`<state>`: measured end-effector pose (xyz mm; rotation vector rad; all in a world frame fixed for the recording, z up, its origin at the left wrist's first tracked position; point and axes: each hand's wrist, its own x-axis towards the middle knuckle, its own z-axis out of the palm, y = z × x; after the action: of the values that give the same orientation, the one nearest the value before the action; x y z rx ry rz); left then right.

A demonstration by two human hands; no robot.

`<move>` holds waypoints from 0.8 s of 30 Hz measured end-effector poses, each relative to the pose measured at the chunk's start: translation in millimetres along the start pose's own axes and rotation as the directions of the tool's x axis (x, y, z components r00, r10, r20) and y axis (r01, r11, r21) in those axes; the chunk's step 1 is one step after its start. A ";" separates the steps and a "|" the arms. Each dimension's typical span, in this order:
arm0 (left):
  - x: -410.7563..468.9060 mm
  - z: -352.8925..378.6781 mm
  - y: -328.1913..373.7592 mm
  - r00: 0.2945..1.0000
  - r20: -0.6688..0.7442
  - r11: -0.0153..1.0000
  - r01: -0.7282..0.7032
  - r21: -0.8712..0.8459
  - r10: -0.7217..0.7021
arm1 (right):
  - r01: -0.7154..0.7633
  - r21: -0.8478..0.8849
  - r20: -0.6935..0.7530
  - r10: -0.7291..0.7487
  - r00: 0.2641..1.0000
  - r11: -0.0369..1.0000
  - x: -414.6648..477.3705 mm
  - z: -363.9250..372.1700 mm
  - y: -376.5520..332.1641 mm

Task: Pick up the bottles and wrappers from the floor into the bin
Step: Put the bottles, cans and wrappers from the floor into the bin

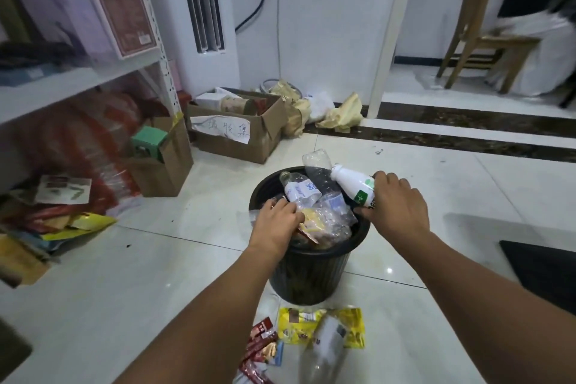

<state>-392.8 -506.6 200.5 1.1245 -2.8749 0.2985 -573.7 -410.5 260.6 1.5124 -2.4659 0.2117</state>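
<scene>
A black ribbed bin (307, 274) stands on the tiled floor, heaped with clear plastic bottles (302, 188) and wrappers. My right hand (397, 207) grips a white bottle with a green label (352, 185) over the bin's right rim. My left hand (277, 221) is at the left rim, its curled fingers holding an orange-and-yellow wrapper (311, 223) down on the pile. On the floor in front of the bin lie a yellow wrapper (299, 326), red sachets (260, 343) and a clear bottle (324, 349).
A labelled cardboard box (237, 131) and a smaller open box (162, 162) stand behind the bin on the left, below a white shelf (78, 78). Crumpled paper (341, 115) lies by the wall. Wrappers are piled at the far left (62, 221). A dark mat (548, 271) lies at the right.
</scene>
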 end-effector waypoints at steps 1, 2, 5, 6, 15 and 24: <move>1.0 1.7 -2.0 1.000 0.010 1.000 -0.005 0.004 0.005 | 0.000 0.005 0.005 -0.001 1.000 1.000 0.8 5.4 -2.4; 2.5 2.5 -4.1 1.000 0.015 1.000 -0.009 -0.003 0.009 | 0.005 0.005 0.004 -0.005 1.000 1.000 1.8 10.6 -5.7; 5.1 -1.1 -9.3 1.000 -0.003 0.994 -0.019 -0.103 0.018 | 0.015 0.008 0.011 -0.015 1.000 1.000 5.4 24.5 -14.7; 5.0 -3.2 -10.8 0.999 -0.021 0.989 -0.028 -0.146 0.025 | 0.015 0.010 0.025 -0.015 1.000 1.000 7.2 28.7 -16.0; -8.6 -7.9 -50.2 0.993 -0.064 0.975 0.083 -0.207 -0.098 | -0.106 0.122 0.101 0.094 0.990 0.987 27.9 42.8 -29.5; -6.8 -2.4 -52.4 0.984 -0.105 0.964 0.114 -0.242 -0.143 | -0.073 0.132 0.145 0.053 0.988 0.989 26.0 72.0 -53.8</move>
<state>-352.4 -539.2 210.7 1.1962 -2.6308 0.0185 -546.2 -474.9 198.5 1.5542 -2.6626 0.3011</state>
